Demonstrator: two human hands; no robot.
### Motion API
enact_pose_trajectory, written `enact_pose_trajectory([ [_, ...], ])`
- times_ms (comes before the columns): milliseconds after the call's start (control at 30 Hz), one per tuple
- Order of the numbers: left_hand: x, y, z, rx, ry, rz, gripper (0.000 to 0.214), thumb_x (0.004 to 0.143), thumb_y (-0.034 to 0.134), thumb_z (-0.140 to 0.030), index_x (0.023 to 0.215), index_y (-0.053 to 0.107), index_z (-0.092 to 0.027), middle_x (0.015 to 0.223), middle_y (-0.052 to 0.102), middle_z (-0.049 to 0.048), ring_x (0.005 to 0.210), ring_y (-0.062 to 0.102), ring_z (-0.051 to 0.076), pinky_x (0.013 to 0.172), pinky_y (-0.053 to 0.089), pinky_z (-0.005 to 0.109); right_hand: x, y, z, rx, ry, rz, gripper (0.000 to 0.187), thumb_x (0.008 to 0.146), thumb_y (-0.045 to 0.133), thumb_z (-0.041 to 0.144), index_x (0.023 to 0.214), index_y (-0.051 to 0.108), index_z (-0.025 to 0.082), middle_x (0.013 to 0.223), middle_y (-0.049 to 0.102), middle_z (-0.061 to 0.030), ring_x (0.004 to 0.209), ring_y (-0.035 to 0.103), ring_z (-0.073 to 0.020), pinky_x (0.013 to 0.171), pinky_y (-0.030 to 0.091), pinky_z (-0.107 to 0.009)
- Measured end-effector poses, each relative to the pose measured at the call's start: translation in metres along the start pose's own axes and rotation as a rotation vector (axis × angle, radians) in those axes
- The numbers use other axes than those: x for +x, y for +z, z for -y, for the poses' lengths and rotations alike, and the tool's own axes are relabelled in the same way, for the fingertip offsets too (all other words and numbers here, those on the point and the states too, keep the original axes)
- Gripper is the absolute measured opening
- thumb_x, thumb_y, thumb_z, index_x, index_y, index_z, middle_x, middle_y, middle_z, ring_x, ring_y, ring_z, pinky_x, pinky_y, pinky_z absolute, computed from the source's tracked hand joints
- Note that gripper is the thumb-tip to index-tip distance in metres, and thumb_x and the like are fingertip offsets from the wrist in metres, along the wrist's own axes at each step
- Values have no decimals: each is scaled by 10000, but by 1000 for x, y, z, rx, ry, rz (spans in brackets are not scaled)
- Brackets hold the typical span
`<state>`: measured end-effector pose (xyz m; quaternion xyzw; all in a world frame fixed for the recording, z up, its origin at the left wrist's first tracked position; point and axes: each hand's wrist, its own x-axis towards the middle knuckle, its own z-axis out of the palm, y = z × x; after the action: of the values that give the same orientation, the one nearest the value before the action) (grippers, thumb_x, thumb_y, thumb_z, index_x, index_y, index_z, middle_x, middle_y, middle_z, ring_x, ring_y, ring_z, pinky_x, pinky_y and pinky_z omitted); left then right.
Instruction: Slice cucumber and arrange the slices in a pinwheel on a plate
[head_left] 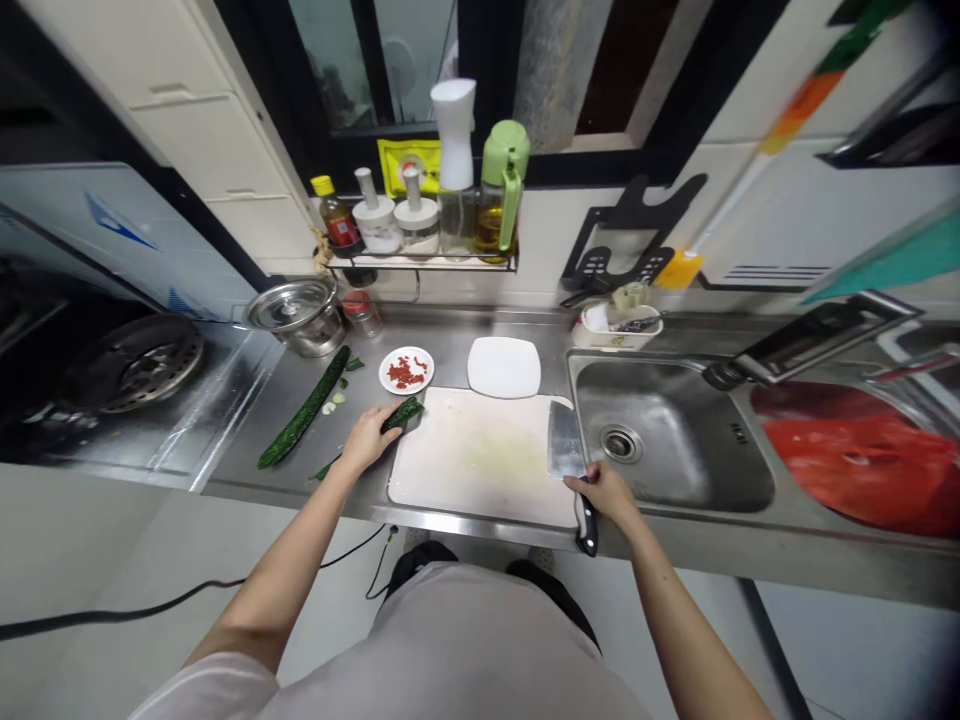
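Note:
My left hand (369, 437) is closed round a dark green cucumber piece (403, 413) at the upper left corner of the white cutting board (450, 480). A whole cucumber (304, 408) lies on the steel counter further left, with garlic cloves (334, 402) and small green bits beside it. At the board's right edge, my right hand (604, 490) grips a cleaver (565, 440) where the blade meets the black handle. The blade lies flat-looking over the board and points away from me. Pale green wet marks show on the board's middle.
Behind the board stand a small plate of chopped red pieces (407, 372) and a white square plate (504, 367). A steel pot (300, 315) is at the back left. The sink (675, 440) opens on the right, near a red plastic bag (862, 460). Bottles line a wall shelf (427, 262).

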<state>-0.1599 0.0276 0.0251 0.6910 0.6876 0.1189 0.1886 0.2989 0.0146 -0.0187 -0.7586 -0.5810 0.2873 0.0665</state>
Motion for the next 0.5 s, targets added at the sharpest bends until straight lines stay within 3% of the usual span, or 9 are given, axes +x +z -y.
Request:
enact_pose_trajectory([
  [233, -11, 34, -51, -77, 79, 168, 592, 821, 620, -302, 1394, 472, -318, 1160, 626, 60, 1087, 575, 243, 945, 434, 325, -3, 3, -7, 65, 6, -41, 377, 618, 660, 484, 671, 381, 237, 592, 516, 56, 574, 489, -133, 549, 322, -241],
  [500, -12, 62, -69, -32, 123, 252, 576, 820, 597, -299, 1385, 485, -312, 1102, 618, 64, 1069, 573, 241, 941, 418, 319, -11, -3, 2, 120, 8, -53, 323, 633, 625, 389, 689, 344, 239, 601, 475, 67, 582, 448, -125, 556, 304, -236],
])
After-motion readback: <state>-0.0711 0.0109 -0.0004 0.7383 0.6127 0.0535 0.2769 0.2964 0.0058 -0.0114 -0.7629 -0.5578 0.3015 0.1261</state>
